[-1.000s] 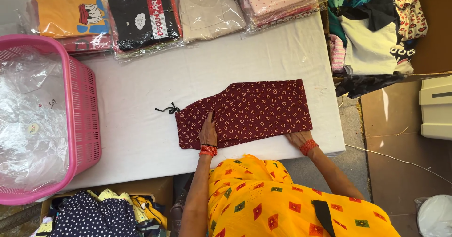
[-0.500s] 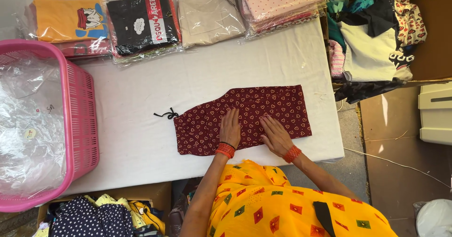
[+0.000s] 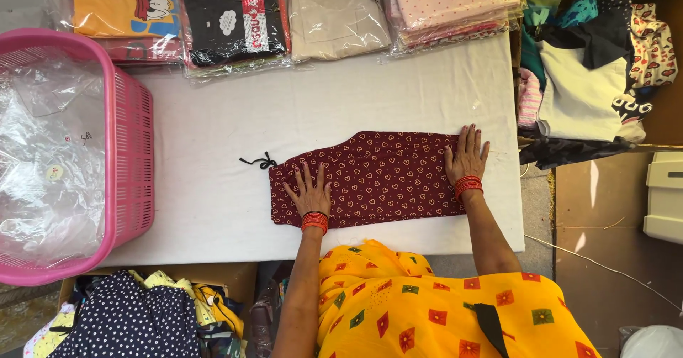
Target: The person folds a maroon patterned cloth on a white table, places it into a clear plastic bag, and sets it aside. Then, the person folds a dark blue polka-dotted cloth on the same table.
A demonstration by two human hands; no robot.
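Seen from above, a white desk [image 3: 213, 208] fills the middle of the view, and everything here is placed relative to the folded maroon garment [image 3: 370, 179] lying flat on it, a dark red cloth printed with small hearts, long side running left to right, near the desk's front edge. Far to the left of the garment a large pink plastic basket [image 3: 131, 159] stands on the desk, holding crumpled clear plastic bags [image 3: 43, 159]. Beyond the garment, along the far edge, lies a row of folded clothes in clear wrappers [image 3: 235, 20]: orange, black, beige and pink. To the right of the garment, off the desk, loose clothes are heaped in a pile [image 3: 597, 66]. Half a second ago both hands lay close together near the middle of the garment; now they are spread apart. The left hand [image 3: 308, 196] presses flat on the garment's left part, fingers straight and fanned wide, holding nothing. The right hand [image 3: 466, 157] lies flat on the garment's right end, fingers also stretched open, gripping nothing. The cloth itself has not shifted. This reads as a smoothing stroke outward from the centre, so the fold appears flattened along its whole length. A thin black drawstring [image 3: 260, 162] trails from the garment's left end onto the desk.
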